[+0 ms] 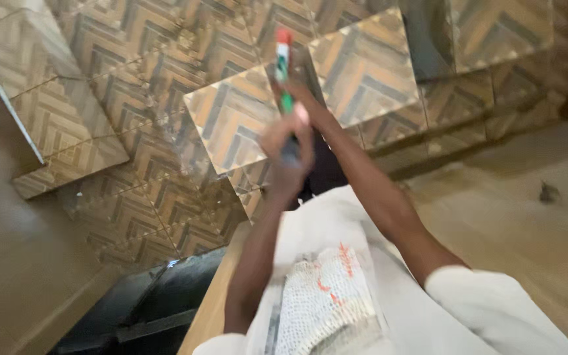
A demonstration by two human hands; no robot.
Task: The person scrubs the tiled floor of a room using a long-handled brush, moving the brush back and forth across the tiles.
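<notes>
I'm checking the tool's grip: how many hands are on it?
2. The left hand is wrapped round the tool lower on its handle; the right hand grips just above. Blur hides the fingers.

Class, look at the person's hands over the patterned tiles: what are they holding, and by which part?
Both hands close around the lower end of a slim green, white and red stick-like tool; blur hides which fingers grip where.
</notes>
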